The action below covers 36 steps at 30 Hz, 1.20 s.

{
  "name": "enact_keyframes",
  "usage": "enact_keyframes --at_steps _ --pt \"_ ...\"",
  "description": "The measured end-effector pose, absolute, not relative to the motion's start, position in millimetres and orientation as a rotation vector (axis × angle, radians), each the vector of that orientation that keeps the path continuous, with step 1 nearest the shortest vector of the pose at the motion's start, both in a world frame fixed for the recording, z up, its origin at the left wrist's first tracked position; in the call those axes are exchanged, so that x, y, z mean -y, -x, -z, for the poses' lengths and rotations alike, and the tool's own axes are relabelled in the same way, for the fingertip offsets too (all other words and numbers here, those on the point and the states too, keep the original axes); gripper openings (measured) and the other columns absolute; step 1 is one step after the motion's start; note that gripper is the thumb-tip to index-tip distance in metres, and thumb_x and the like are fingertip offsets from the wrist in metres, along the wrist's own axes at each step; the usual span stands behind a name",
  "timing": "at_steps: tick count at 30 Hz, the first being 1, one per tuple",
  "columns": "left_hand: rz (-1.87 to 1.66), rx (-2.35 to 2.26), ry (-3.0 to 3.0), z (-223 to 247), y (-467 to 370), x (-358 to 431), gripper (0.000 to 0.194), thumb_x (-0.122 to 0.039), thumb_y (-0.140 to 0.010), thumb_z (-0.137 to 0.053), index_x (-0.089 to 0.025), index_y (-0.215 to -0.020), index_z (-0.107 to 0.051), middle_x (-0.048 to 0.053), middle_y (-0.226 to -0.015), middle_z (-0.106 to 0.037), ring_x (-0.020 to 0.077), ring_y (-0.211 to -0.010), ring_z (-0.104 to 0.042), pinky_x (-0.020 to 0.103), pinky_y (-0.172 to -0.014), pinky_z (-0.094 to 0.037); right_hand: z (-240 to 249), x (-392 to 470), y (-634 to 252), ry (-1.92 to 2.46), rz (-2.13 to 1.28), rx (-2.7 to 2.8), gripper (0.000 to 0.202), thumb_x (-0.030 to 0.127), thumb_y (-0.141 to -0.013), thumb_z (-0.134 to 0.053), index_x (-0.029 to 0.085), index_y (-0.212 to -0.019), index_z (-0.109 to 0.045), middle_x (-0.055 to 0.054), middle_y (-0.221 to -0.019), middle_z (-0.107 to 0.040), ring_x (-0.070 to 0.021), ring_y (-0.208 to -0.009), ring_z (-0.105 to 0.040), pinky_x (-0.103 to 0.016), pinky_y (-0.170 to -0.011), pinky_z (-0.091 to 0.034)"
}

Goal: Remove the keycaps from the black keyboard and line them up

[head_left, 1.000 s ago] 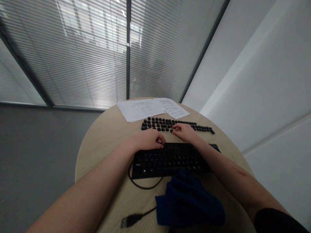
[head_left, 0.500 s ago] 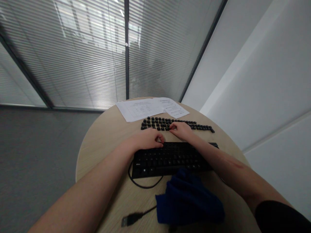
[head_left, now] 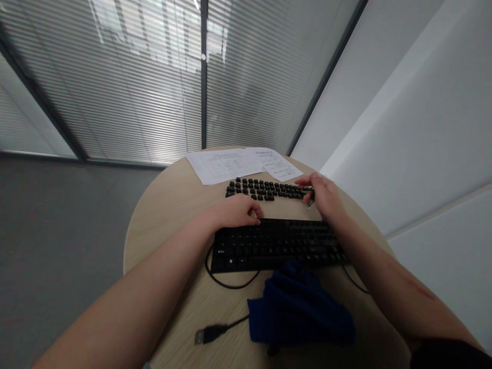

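Note:
A black keyboard [head_left: 277, 243] lies on the round wooden table in front of me. My left hand [head_left: 239, 210] rests at its far left edge, fingers curled in; what they hold, if anything, I cannot make out. Beyond the keyboard, loose black keycaps [head_left: 258, 187] are laid out in rows. Over the right end of these rows is my right hand [head_left: 323, 195], its fingers apart and covering some keycaps. A small shiny thing [head_left: 309, 203] shows by the right thumb, too small to name.
A crumpled blue cloth [head_left: 298, 310] lies at the keyboard's near side. A black cable with a USB plug [head_left: 211, 333] comes out beside it. Printed paper sheets [head_left: 226, 165] lie at the far side of the table [head_left: 161, 215]. A white wall [head_left: 430, 154] is close on the right.
My right hand has moved right along the keycap rows, and its pinched fingers have spread. My left hand stays at the keyboard's far edge. The view has shifted slightly.

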<state>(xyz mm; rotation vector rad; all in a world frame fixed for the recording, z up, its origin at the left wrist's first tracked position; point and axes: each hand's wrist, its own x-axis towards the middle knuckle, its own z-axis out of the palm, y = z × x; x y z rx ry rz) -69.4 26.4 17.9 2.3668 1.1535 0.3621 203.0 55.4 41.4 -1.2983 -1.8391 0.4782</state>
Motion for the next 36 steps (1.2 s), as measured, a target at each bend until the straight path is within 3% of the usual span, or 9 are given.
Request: enact_keyframes --at_steps 3,5,7,12,15,18,23,27,36 --pt "-0.363 -1.157 -2.358 -18 69 -27 0.023 -0.034 -0.079 -0.066 -0.024 -0.096 -0.078 -0.001 -0.066 -0.062 0.0140 -0.062 -0.055 0.028 -0.063 -0.038 -50 -20 -211 1.191 -0.818 1.656 0.077 0.074 -0.094 -0.020 0.019 -0.081 -0.072 -0.010 -0.077 -0.070 -0.0218 -0.072 -0.067 -0.035 -0.071 -0.057" --pt "-0.359 -1.161 -2.336 -18 68 -28 0.023 -0.034 -0.079 -0.065 -0.024 -0.095 -0.078 -0.001 -0.066 -0.062 0.0139 -0.062 -0.054 0.028 -0.063 -0.038 -47 -1 -211 1.183 -1.030 1.597 0.079 0.078 -0.092 -0.019 0.019 -0.078 -0.070 -0.004 -0.050 -0.054 -0.0181 -0.050 -0.056 -0.034 -0.057 -0.056" --pt "-0.358 -1.169 -2.318 -18 68 -28 0.023 -0.033 -0.079 -0.064 -0.023 -0.096 -0.077 -0.001 -0.067 -0.062 0.0136 -0.062 -0.054 0.028 -0.063 -0.038 -39 11 -208 1.154 -1.201 1.542 0.075 0.079 -0.091 -0.024 0.020 -0.078 -0.068 0.001 -0.042 -0.044 -0.0153 -0.039 -0.047 -0.032 -0.048 -0.053" --pt "-0.344 -1.192 -2.324 -19 70 -27 0.023 -0.034 -0.080 -0.063 -0.022 -0.095 -0.076 -0.001 -0.068 -0.062 0.0129 -0.063 -0.053 0.027 -0.062 -0.037 -17 15 -205 1.055 -1.484 1.601 0.040 0.059 -0.086 -0.065 0.020 -0.097 -0.065 -0.001 -0.070 -0.066 -0.0168 -0.062 -0.067 -0.029 -0.054 -0.058" --pt "-0.341 -1.195 -2.329 -20 69 -25 0.025 -0.035 -0.081 -0.062 -0.021 -0.096 -0.075 -0.001 -0.070 -0.062 0.0131 -0.063 -0.053 0.028 -0.063 -0.037 -12 11 -209 0.979 -1.589 1.711 0.039 0.047 -0.083 -0.074 0.020 -0.109 -0.063 -0.006 -0.091 -0.072 -0.0179 -0.077 -0.071 -0.031 -0.064 -0.061" --pt "-0.327 -1.215 -2.307 -22 67 -24 0.026 -0.035 -0.080 -0.061 -0.020 -0.097 -0.074 -0.001 -0.069 -0.061 0.0139 -0.064 -0.053 0.029 -0.064 -0.037 -7 8 -211 0.944 -1.618 1.701 0.039 0.048 -0.086 -0.069 0.020 -0.111 -0.061 -0.006 -0.092 -0.072 -0.0171 -0.075 -0.070 -0.028 -0.058 -0.059" --pt "-0.303 -1.235 -2.286 -19 66 -25 0.026 -0.035 -0.080 -0.062 -0.020 -0.096 -0.074 -0.001 -0.069 -0.060 0.0139 -0.063 -0.053 0.029 -0.064 -0.036 4 8 -206 1.018 -1.449 1.594 0.038 0.059 -0.088 -0.060 0.022 -0.094 -0.054 0.004 -0.065 -0.059 -0.0096 -0.048 -0.053 -0.019 -0.039 -0.041" --pt "-0.303 -1.224 -2.295 -17 66 -25 0.026 -0.036 -0.080 -0.063 -0.020 -0.096 -0.075 -0.001 -0.069 -0.060 0.0137 -0.063 -0.053 0.029 -0.063 -0.036 10 11 -200 1.075 -1.226 1.686 0.040 0.063 -0.091 -0.052 0.023 -0.086 -0.050 0.005 -0.061 -0.053 -0.0100 -0.049 -0.048 -0.021 -0.044 -0.039" --pt "-0.303 -1.189 -2.331 -17 64 -25 0.025 -0.037 -0.080 -0.065 -0.021 -0.096 -0.074 0.000 -0.075 -0.062 0.0134 -0.067 -0.055 0.027 -0.063 -0.037 16 16 -199 1.039 -1.062 1.977 0.031 0.049 -0.100 -0.043 0.021 -0.088 -0.051 0.003 -0.064 -0.050 -0.0113 -0.055 -0.044 -0.025 -0.052 -0.036"
